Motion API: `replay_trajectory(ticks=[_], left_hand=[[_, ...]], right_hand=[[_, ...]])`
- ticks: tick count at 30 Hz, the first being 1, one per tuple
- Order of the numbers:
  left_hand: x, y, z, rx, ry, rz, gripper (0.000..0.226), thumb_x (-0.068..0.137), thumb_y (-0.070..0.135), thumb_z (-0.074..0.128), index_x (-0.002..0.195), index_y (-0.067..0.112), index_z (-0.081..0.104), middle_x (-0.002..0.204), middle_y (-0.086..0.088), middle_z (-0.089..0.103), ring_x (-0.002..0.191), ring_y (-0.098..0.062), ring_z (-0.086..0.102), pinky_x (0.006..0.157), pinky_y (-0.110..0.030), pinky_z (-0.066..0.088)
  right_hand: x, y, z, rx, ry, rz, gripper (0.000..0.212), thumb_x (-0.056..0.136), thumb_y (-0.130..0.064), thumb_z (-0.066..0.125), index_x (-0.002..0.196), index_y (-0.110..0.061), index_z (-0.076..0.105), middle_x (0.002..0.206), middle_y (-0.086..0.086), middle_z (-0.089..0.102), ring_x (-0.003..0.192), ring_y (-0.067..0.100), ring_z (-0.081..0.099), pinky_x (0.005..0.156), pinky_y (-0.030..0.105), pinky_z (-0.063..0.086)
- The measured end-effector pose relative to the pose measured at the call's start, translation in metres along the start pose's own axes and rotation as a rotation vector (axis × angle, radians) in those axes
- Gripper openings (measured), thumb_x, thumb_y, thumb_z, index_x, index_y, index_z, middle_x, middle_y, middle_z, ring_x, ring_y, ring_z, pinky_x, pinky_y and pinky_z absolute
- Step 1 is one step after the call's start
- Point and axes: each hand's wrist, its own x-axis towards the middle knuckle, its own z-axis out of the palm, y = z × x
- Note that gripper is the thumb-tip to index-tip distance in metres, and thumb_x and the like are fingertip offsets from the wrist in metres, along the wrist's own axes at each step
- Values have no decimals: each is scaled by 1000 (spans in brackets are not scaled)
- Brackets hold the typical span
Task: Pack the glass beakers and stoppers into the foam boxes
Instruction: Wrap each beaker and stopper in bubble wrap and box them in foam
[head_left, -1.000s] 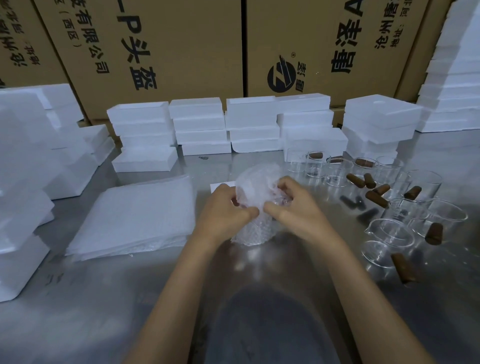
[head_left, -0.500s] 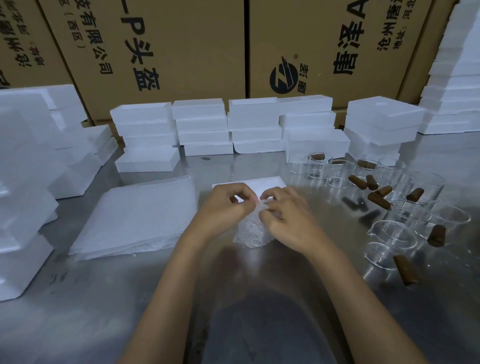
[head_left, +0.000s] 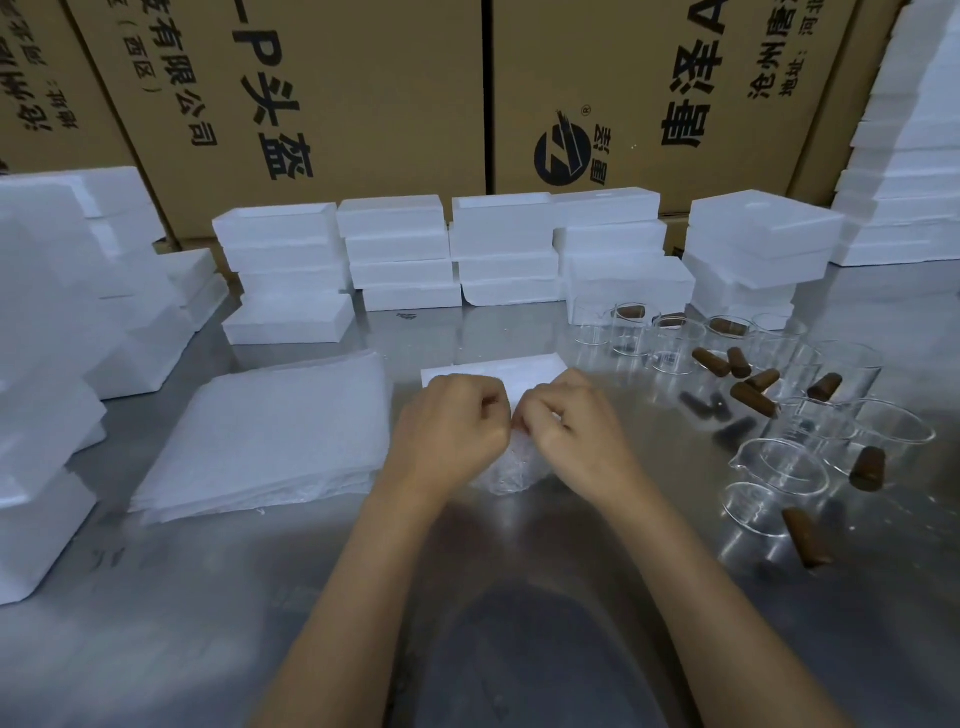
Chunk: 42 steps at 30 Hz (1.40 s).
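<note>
Centre of the worktop (head_left: 218, 613): bubble-wrapped bundle (head_left: 511, 467), under both hands. Just behind the bundle: a foam box (head_left: 493, 370). Left of the bundle: stack of foam sheets (head_left: 270, 436). Right of the bundle: glass beakers (head_left: 779, 467) with stoppers (head_left: 753, 397) among them. Far behind the bundle: foam box stacks (head_left: 400, 249), before cardboard cartons (head_left: 363, 78).

Bubble-wrapped bundle (head_left: 511, 467), probably a beaker, upright at table centre. Clear glass beakers (head_left: 779, 467) stand clustered at right, brown stoppers (head_left: 753, 397) lying among and inside them. White foam boxes (head_left: 400, 249) stacked behind.
</note>
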Motion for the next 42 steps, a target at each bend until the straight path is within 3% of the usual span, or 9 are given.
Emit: replay_trajectory(ticks=[3, 10, 15, 19, 24, 28, 32, 37, 42], left_hand=[[1, 1, -3, -94, 29, 5, 20, 77, 21, 50, 62, 12, 60, 68, 1, 59, 70, -22, 53, 65, -38, 49], [-2, 3, 6, 127, -81, -5, 49, 64, 67, 50, 64, 21, 65, 80, 7, 53, 79, -7, 50, 63, -24, 39], [-1, -5, 14, 229, -96, 171, 50, 69, 72, 61, 59, 23, 63, 106, 16, 44, 100, -8, 34, 80, -24, 24], [0, -8, 13, 118, -202, 33, 38, 68, 59, 74, 69, 23, 63, 106, 13, 46, 97, -10, 49, 77, -26, 43], [7, -11, -10, -210, 176, -44, 35, 64, 46, 74, 75, 29, 45, 89, 16, 50, 94, -12, 48, 69, -18, 33], [6, -18, -13, -296, 376, -43, 40, 82, 36, 71, 108, 41, 40, 106, 29, 46, 107, -4, 41, 78, -13, 34], [7, -30, 2, -171, 299, 21, 42, 88, 23, 69, 128, 26, 55, 132, 11, 54, 123, -15, 41, 97, -17, 27], [9, -39, 16, -68, 179, 19, 38, 90, 23, 66, 128, 25, 60, 134, 2, 55, 125, -22, 44, 95, -10, 19], [8, -48, 27, 18, 96, -55, 46, 96, 35, 59, 141, 32, 52, 151, -3, 43, 137, -23, 36, 111, -29, 22]], right_hand=[[-1, 2, 5, -8, -30, 18, 39, 85, -8, 49, 48, -20, 46, 61, 4, 51, 85, 15, 47, 72, 38, 44], [9, 9, -6, 549, 327, 227, 28, 75, -17, 43, 69, -23, 69, 77, -16, 70, 70, 1, 57, 63, 13, 43], [12, 33, -3, 398, 267, 333, 28, 90, -19, 46, 89, -23, 74, 113, -3, 67, 115, 17, 57, 104, 33, 41], [13, 42, 1, 366, 210, 421, 32, 98, -19, 46, 85, -17, 75, 112, -1, 67, 115, 19, 56, 106, 39, 41], [16, 45, -3, 479, 239, 517, 36, 99, -31, 48, 83, -13, 75, 86, -12, 69, 80, 4, 60, 71, 18, 43], [14, 45, 6, 313, 169, 426, 13, 89, -22, 64, 83, -15, 72, 96, -6, 65, 87, 9, 57, 82, 24, 43], [12, 45, 10, 260, 145, 387, 4, 84, -21, 67, 83, -20, 71, 97, -14, 56, 86, 5, 54, 81, 23, 40], [12, 45, 9, 246, 138, 381, 2, 82, -23, 69, 82, -23, 71, 97, -15, 53, 84, 4, 54, 81, 23, 41], [13, 44, 8, 248, 132, 384, 9, 82, -22, 70, 77, -30, 68, 97, -15, 52, 87, 5, 52, 83, 23, 40]])
